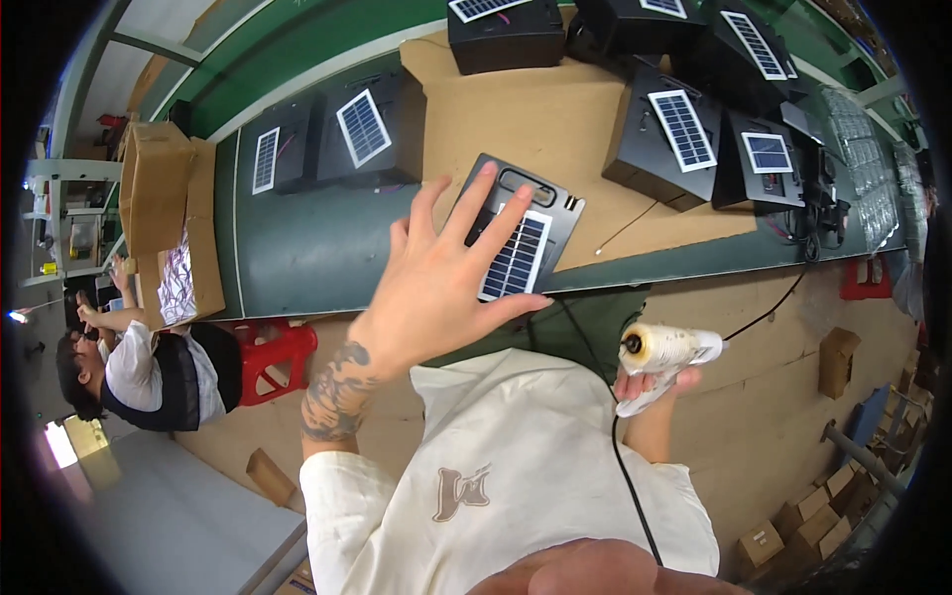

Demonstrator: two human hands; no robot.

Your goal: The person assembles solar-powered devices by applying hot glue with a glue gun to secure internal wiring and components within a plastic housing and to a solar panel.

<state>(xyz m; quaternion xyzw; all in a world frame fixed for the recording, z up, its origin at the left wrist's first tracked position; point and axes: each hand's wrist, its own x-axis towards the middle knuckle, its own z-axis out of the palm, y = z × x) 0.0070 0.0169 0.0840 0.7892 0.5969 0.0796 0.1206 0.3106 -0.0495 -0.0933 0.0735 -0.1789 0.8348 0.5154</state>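
My left hand [446, 258] is spread flat over a black plastic panel [560, 233] with a slot-shaped handle opening, at the bench's front edge. A small white-framed solar panel [524, 256] lies on this black panel, partly under my fingers. The fingers are stretched apart and grasp nothing. To the right, just off the bench edge, my right hand [654, 389] is wrapped round a white hot glue gun [669, 347]. Yellowish-brown stains mark its round left end, and a black cord runs from its other end up toward the bench.
Black boxes with solar panels stand at the bench's left [382, 129] and right [635, 144]. Brown cardboard [516, 109] covers the middle of the green bench [297, 248]. A co-worker [169, 377] sits at far left near a red stool [273, 362] and a cardboard box [159, 188].
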